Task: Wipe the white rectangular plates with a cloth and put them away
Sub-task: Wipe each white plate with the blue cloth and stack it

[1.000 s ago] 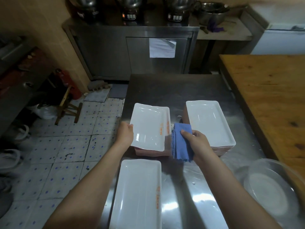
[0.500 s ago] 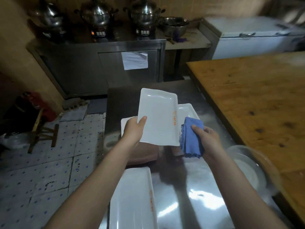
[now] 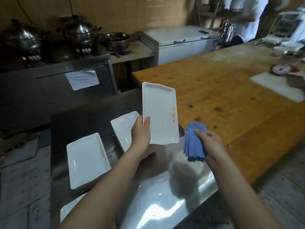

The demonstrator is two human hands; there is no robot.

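Glossy white plate (image 3: 159, 113) bears orange print along its right rim.

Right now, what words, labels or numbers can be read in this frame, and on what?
None can be read in full.
Plate in the left hand: orange print on its right rim, too blurred to read.
Paper on the cabinet door: no text legible.
Cooker panel: too small to read.

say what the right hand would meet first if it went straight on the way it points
Probably the plate in the left hand: the right hand points left at its lower right edge, blue cloth leading. Depth unclear.
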